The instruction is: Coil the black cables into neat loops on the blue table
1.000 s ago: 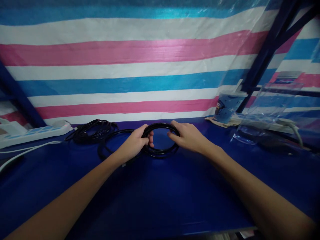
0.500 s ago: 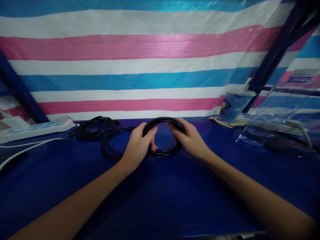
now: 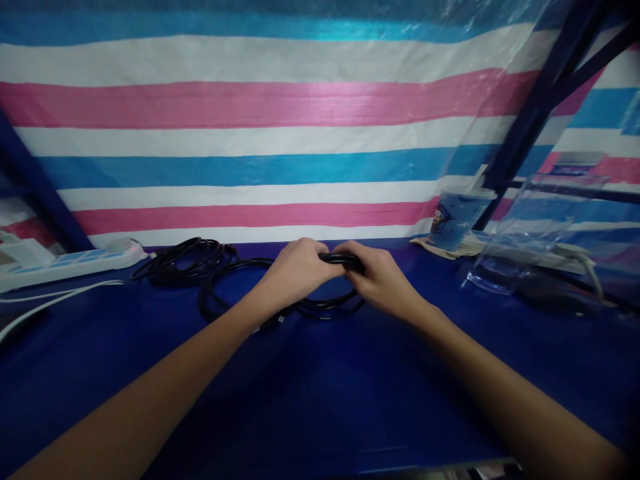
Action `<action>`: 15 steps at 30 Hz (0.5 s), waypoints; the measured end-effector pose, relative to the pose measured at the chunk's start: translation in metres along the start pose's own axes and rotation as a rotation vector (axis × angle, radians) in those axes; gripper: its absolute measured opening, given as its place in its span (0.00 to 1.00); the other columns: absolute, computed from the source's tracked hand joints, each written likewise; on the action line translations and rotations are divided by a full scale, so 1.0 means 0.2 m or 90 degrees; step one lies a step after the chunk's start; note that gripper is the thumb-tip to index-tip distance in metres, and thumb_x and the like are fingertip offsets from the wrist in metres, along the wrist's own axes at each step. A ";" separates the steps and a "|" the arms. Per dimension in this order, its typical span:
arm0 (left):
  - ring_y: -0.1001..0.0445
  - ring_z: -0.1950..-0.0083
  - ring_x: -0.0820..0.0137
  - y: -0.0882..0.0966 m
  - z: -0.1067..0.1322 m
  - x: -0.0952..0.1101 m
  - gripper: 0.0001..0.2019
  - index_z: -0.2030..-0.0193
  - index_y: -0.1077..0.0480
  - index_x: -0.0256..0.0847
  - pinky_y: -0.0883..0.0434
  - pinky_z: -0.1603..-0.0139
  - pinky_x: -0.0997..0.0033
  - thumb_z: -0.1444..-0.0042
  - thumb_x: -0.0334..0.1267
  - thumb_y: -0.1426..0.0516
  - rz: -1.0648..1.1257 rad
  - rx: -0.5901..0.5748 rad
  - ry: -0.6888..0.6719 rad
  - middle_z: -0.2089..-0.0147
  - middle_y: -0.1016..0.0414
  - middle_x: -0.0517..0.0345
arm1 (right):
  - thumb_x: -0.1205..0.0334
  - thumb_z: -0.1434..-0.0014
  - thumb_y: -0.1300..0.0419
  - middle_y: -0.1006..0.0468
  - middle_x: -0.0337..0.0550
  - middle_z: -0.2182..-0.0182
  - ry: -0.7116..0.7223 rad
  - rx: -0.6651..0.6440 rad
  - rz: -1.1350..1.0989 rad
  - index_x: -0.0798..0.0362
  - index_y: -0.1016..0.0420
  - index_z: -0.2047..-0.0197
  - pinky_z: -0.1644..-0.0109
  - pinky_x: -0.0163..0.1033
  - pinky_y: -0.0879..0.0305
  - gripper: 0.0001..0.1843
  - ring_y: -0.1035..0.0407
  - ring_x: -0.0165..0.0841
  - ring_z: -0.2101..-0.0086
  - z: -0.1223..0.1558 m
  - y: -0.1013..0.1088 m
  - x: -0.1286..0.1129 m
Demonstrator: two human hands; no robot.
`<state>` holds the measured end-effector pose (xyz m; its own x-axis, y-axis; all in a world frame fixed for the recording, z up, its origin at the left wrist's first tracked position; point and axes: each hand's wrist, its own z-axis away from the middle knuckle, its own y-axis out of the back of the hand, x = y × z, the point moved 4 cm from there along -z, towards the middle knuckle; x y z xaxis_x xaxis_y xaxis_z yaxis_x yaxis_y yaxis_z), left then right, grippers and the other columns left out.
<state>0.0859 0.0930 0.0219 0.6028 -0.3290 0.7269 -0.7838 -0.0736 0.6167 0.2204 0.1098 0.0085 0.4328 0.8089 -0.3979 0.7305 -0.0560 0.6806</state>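
A coil of black cable lies on the dark blue table near the back wall. My left hand is closed over the top of the coil from the left. My right hand grips the same top section from the right, and the two hands meet there. A looser loop of the cable trails to the left of my left hand. A second bundle of black cable rests further left, apart from both hands.
A white power strip with a white cord lies at the far left. At the back right stand a blue printed cup and clear plastic bags. A striped tarp forms the back wall.
Both hands have come together at the top of the coil. The open ring seen earlier is now pressed flatter, with my hands gripping it side by side.
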 end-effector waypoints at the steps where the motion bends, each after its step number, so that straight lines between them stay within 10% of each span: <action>1: 0.47 0.81 0.76 0.00 -0.01 0.01 0.13 0.85 0.39 0.39 0.55 0.79 0.72 0.56 0.36 0.41 -0.024 0.046 -0.030 0.84 0.42 0.61 | 0.74 0.49 0.49 0.26 0.40 0.71 -0.021 -0.004 -0.014 0.56 0.30 0.60 0.69 0.33 0.42 0.13 0.34 0.28 0.72 0.00 0.00 0.01; 10: 0.36 0.85 0.70 -0.13 0.03 -0.18 0.14 0.55 0.37 0.43 0.41 0.82 0.73 0.49 0.39 0.44 0.189 0.008 0.069 0.85 0.39 0.67 | 0.67 0.42 0.52 0.31 0.37 0.78 -0.209 -0.102 -0.079 0.55 0.34 0.57 0.78 0.31 0.43 0.11 0.37 0.25 0.82 0.00 -0.07 0.13; 15: 0.25 0.66 0.57 -0.21 -0.11 -0.15 0.13 0.56 0.32 0.37 0.33 0.68 0.64 0.40 0.41 0.53 -0.226 -0.096 0.030 0.70 0.26 0.47 | 0.68 0.43 0.52 0.27 0.40 0.78 -0.305 -0.283 0.115 0.56 0.34 0.53 0.78 0.32 0.42 0.15 0.33 0.30 0.80 -0.01 -0.02 0.28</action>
<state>0.1037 0.1266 -0.0203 0.8415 -0.2636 0.4716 -0.4968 -0.0345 0.8672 0.2404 0.1573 -0.0152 0.7889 0.4555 -0.4126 0.3822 0.1621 0.9098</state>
